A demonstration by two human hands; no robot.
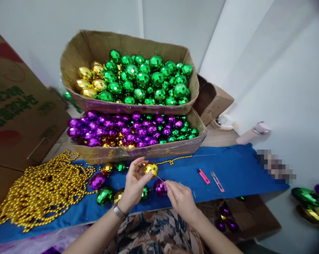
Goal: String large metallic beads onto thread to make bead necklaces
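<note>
My left hand (134,183), with a watch at the wrist, grips a gold faceted ball (150,170) between thumb and fingers. Close on its right, my right hand (180,197) pinches a thin needle-like rod (161,179) that meets the ball's lower right side. Below lies a purple faceted ball (160,187). Around my left wrist, a green ball (104,195), another purple ball (97,181) and smaller gold and green ones form a loop on the blue cloth (180,176). A thin gold bead strand (175,160) runs off behind the held ball.
Two cut-down cartons of balls stand behind: green and gold in the upper carton (127,38), mostly purple in the lower carton (138,153). Gold bead chains (43,190) heap at left. A pink cutter (203,176), thread snips (217,181) and a bottle (252,133) sit right.
</note>
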